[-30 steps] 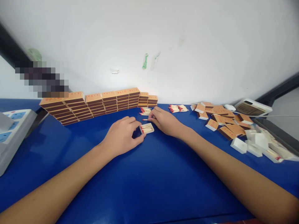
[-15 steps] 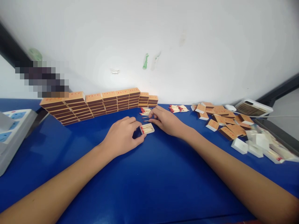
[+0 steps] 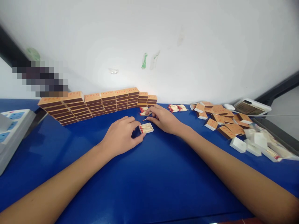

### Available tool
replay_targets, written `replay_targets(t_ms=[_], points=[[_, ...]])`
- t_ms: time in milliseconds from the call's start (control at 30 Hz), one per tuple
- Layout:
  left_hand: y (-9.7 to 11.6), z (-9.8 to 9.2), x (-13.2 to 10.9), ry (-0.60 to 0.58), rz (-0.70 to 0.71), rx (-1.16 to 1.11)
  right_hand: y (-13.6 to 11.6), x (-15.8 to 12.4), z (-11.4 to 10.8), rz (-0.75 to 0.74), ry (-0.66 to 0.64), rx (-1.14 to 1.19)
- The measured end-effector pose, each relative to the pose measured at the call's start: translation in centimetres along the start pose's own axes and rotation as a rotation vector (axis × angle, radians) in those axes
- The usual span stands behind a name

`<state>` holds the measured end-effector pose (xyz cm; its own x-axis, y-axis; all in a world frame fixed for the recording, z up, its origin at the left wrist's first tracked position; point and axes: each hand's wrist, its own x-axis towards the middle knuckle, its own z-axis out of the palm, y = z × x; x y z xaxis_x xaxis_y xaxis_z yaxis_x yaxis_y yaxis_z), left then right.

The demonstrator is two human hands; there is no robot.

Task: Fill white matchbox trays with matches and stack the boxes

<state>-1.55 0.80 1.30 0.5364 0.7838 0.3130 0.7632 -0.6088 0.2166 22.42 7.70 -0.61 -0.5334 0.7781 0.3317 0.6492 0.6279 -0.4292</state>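
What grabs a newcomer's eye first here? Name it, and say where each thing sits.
The wall of stacked matchboxes at the back left of the blue table would probably strike first. Next, near the middle, the left hand has finger and thumb at a white tray of red-tipped matches, with the right hand just beyond to the right. Farther right lies a jumble of scattered matchboxes.

Blue tabletop (image 3: 144,183) bearing matchboxes and matches.
Stacked matchboxes (image 3: 108,102) form a stepped row along the rear, left of centre; to their right lie a small heap of matches (image 3: 142,110) and a larger heap (image 3: 177,108). An open white tray (image 3: 150,131) of matches occupies the middle; at right, orange matchbox covers (image 3: 226,132) and white trays (image 3: 238,145) lie scattered; at left, a power strip (image 3: 20,129).
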Motion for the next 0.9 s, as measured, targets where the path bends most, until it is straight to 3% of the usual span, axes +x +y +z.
replay_targets(t_ms=[500,767,900], points=[[0.0,0.0,0.0,-0.007,-0.002,-0.011,0.1,0.1,0.1,0.022,-0.008,-0.021],[0.1,0.0,0.1,-0.008,-0.012,-0.011,-0.4,-0.7,-1.0,-0.009,0.002,-0.006],[0.0,0.0,0.1,-0.013,-0.013,0.000,-0.7,-0.7,-1.1,0.000,-0.058,-0.013]])
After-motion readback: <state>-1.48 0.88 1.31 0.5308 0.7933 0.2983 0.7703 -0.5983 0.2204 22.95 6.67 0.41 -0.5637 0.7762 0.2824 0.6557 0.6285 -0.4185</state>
